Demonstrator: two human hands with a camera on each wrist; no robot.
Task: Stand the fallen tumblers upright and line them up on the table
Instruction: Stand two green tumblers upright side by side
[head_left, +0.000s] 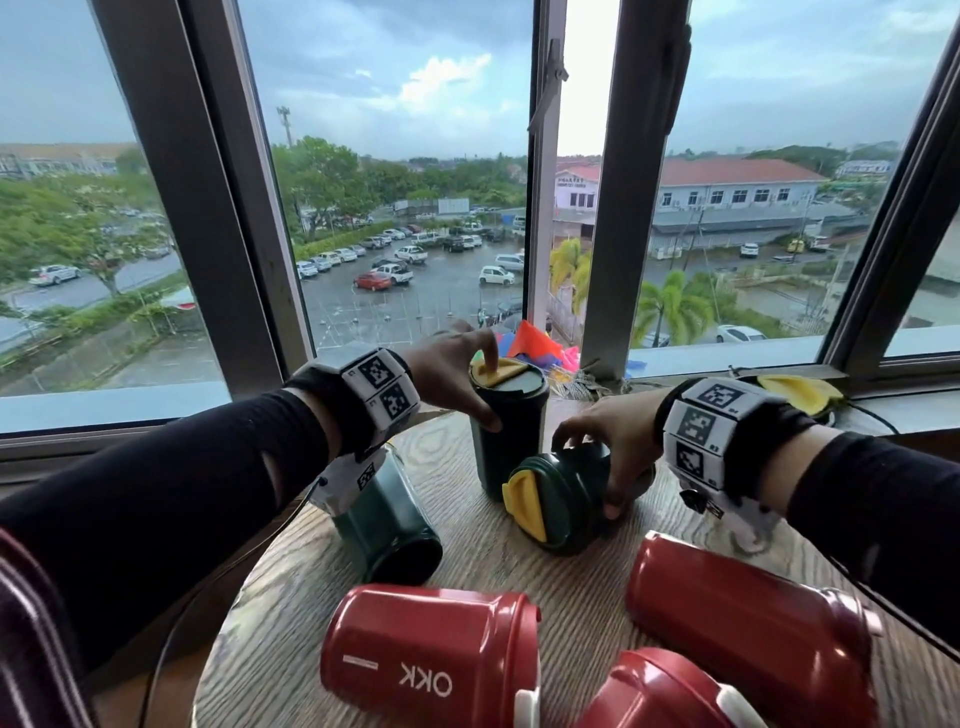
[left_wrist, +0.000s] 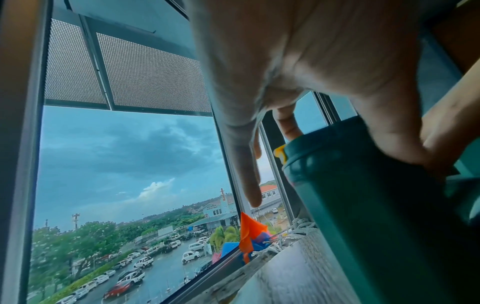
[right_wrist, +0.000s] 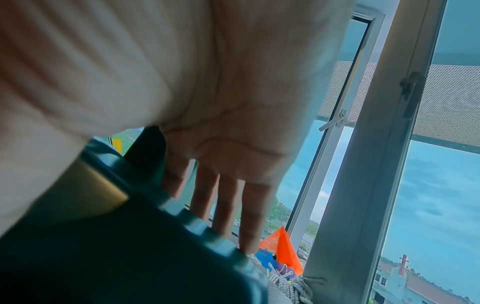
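One dark green tumbler (head_left: 508, 426) stands upright at the far side of the round wooden table (head_left: 291, 587), near the window, and its lid carries a yellow flap (head_left: 491, 373). A second green tumbler (head_left: 563, 503) lies on its side just to the right of it, with the yellow-flapped lid turned toward the camera. A third green one (head_left: 387, 525) lies under the left forearm, and three red tumblers lie nearer: one with white letters "OKK" (head_left: 431, 662), one at the right (head_left: 748, 621) and one at the bottom edge (head_left: 660, 696). The left hand (head_left: 452, 371) comes from above onto the standing tumbler; a finger rests on the yellow flap, the thumb presses on the side wall, and in the left wrist view one finger points away, free. The right hand (head_left: 608, 441) arches over the lying tumbler, with the thumb on the near side and the fingers curled over the far side. The tumblers look smooth and glossy, slightly conical, and the table shows a pale wood grain.
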